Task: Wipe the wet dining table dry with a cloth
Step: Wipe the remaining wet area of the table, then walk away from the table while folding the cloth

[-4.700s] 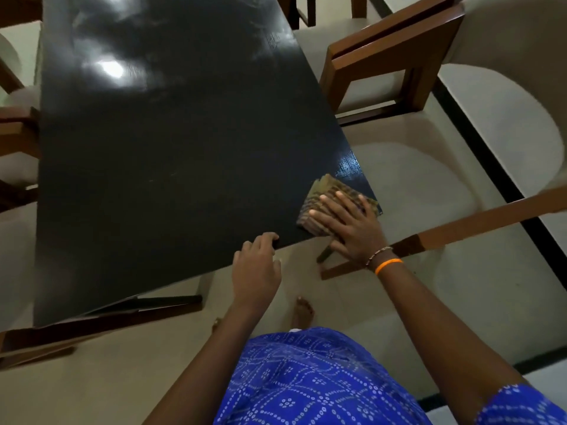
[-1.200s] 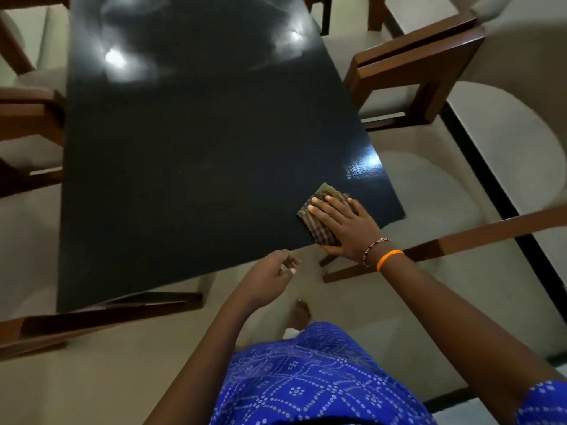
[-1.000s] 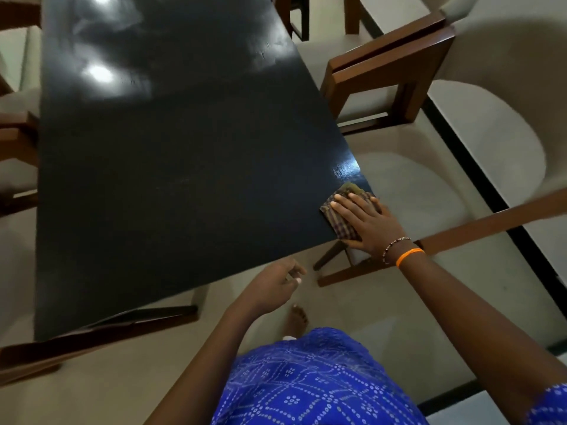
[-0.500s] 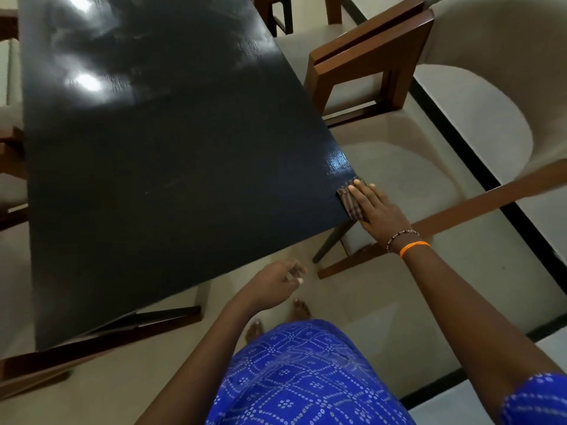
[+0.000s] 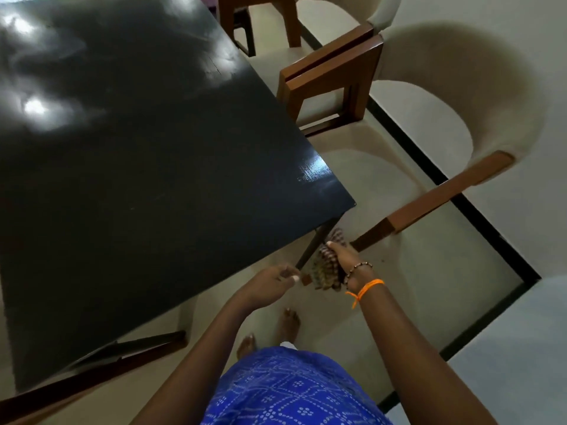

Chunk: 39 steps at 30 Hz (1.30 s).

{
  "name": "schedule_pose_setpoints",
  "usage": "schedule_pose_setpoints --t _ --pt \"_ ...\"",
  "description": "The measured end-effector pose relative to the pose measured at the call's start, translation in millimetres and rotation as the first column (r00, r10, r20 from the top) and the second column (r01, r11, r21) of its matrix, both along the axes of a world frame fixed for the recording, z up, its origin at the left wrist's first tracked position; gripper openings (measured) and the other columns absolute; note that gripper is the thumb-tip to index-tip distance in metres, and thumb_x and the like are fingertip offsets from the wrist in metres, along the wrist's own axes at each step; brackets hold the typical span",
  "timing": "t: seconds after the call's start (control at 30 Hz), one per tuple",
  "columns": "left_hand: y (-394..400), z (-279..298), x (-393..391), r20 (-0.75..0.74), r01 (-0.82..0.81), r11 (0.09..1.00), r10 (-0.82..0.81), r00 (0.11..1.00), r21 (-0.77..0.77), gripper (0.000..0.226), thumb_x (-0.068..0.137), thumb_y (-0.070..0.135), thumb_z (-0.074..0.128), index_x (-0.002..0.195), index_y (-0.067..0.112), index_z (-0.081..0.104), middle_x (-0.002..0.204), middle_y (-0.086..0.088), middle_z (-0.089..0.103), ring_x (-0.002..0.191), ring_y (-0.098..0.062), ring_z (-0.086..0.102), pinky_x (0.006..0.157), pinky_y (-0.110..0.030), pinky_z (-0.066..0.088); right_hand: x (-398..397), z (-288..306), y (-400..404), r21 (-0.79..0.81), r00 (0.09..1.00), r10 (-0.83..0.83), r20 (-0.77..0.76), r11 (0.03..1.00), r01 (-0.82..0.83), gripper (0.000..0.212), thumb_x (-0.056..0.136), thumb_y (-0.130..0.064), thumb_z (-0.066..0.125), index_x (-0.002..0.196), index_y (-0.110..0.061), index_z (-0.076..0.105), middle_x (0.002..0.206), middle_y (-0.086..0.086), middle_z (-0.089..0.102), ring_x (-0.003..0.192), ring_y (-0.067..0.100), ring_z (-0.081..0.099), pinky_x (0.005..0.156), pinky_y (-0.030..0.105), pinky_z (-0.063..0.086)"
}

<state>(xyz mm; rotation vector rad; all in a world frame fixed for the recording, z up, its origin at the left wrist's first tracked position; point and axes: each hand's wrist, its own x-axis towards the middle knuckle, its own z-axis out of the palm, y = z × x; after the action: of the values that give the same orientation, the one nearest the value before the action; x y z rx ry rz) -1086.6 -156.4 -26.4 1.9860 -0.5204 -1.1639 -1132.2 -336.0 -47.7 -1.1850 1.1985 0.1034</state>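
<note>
The black dining table (image 5: 147,167) fills the left and centre, its near right corner glossy with a wet sheen. A checked brown cloth (image 5: 325,268) hangs off the table, bunched below the near right corner. My right hand (image 5: 346,259), with a bead bracelet and an orange band at the wrist, grips the cloth. My left hand (image 5: 270,286) is just left of the cloth, below the table's near edge, fingers loosely curled toward the cloth; whether they touch it is unclear.
A cushioned chair with wooden arms (image 5: 445,191) stands right of the corner, and another wooden chair (image 5: 331,75) sits farther along the table's right side. A wooden chair rail (image 5: 92,366) shows below the near edge. My bare feet (image 5: 288,323) stand on the beige floor.
My right hand slid the cloth to the right corner, off the table edge, and now holds it bunched below the tabletop. My left hand rose toward the cloth.
</note>
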Motion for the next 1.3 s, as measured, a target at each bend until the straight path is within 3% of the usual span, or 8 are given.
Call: schedule_pose_setpoints --t 0.27,0.4,0.53,0.67,0.8,0.9,1.03,1.3 --pt "-29 -1 -1 -0.159 -0.013 0.995 -0.003 0.987 -0.103 0.033 0.094 0.033 0.046 0.113 0.009 0.058 0.106 -0.003 0.062 0.096 -0.012 0.057 0.076 -0.020 0.044 -20 7 21 0.266 0.978 -0.181 0.100 0.952 0.149 0.023 0.096 -0.026 0.048 0.081 -0.012 0.058 0.076 0.009 0.060 0.071 0.021 0.057 0.070 0.034 0.048" --pt "-57 -2 -7 -0.042 0.052 0.989 -0.058 0.997 -0.138 0.025 0.089 0.034 0.055 0.102 0.014 0.063 0.100 -0.004 0.066 0.087 -0.008 0.061 0.065 -0.010 0.043 -32 21 2 0.301 0.919 -0.329 0.217 0.918 0.258 0.023 0.099 -0.024 0.042 0.088 -0.010 0.055 0.071 0.007 0.056 0.065 0.015 0.052 0.068 0.026 0.045" --pt "-99 9 -21 0.096 0.092 0.982 -0.077 0.992 -0.168 0.020 0.084 0.037 0.062 0.096 0.021 0.064 0.094 -0.004 0.068 0.090 -0.017 0.062 0.075 -0.028 0.051 -53 35 -22 0.391 0.852 -0.427 0.303 0.871 0.298 0.029 0.100 -0.025 0.036 0.113 -0.003 0.050 0.093 0.020 0.053 0.081 0.026 0.053 0.080 0.034 0.044" --pt "-165 30 -43 0.073 0.196 0.954 -0.184 0.980 -0.228 0.010 0.084 0.033 0.063 0.084 0.024 0.059 0.052 0.015 0.063 0.044 0.003 0.056 0.038 -0.013 0.041 -80 44 -76 0.451 0.797 -0.499 0.339 0.830 0.328 0.042 0.101 -0.035 0.030 0.094 -0.003 0.057 0.086 0.014 0.064 0.079 0.025 0.062 0.074 0.035 0.050" --pt "-245 40 -70 0.101 0.252 0.941 -0.234 0.967 -0.227 0.011 0.083 0.031 0.065 0.086 0.031 0.055 0.074 0.012 0.064 0.059 -0.001 0.059 0.050 -0.015 0.047 -111 43 -147 0.474 0.722 -0.575 0.385 0.795 0.380 0.050 0.100 -0.038 0.029 0.082 -0.007 0.064 0.071 0.009 0.072 0.065 0.021 0.070 0.061 0.030 0.058" --pt "-313 46 -94 0.070 0.279 0.937 -0.271 0.960 -0.210 0.016 0.084 0.020 0.061 0.098 0.012 0.058 0.076 -0.007 0.065 0.053 -0.011 0.058 0.044 -0.025 0.045 -134 49 -205 0.491 0.673 -0.610 0.417 0.775 0.398 0.061 0.099 -0.040 0.030 0.069 -0.009 0.073 0.071 0.009 0.073 0.067 0.021 0.071 0.070 0.035 0.056" --pt "-391 52 -125 0.096 0.233 0.950 -0.218 0.971 -0.208 0.011 0.080 0.014 0.056 0.089 0.019 0.060 0.073 -0.002 0.065 0.052 -0.010 0.057 0.043 -0.020 0.044 -171 52 -275 0.501 0.629 -0.638 0.445 0.759 0.416 0.053 0.099 -0.044 0.028 0.090 -0.007 0.065 0.083 0.011 0.070 0.077 0.021 0.067 0.075 0.033 0.052" --pt "-526 59 -140 -0.281 0.046 0.961 -0.126 0.951 -0.274 0.026 0.091 0.017 0.050 0.117 0.015 0.053 0.104 -0.011 0.063 0.091 -0.025 0.063 0.066 -0.035 0.055 -205 41 -404 0.297 0.733 -0.570 0.371 0.821 0.488 0.046 0.098 -0.036 0.041 0.142 -0.022 0.037 0.127 0.000 0.051 0.104 0.022 0.049 0.078 0.028 0.043"
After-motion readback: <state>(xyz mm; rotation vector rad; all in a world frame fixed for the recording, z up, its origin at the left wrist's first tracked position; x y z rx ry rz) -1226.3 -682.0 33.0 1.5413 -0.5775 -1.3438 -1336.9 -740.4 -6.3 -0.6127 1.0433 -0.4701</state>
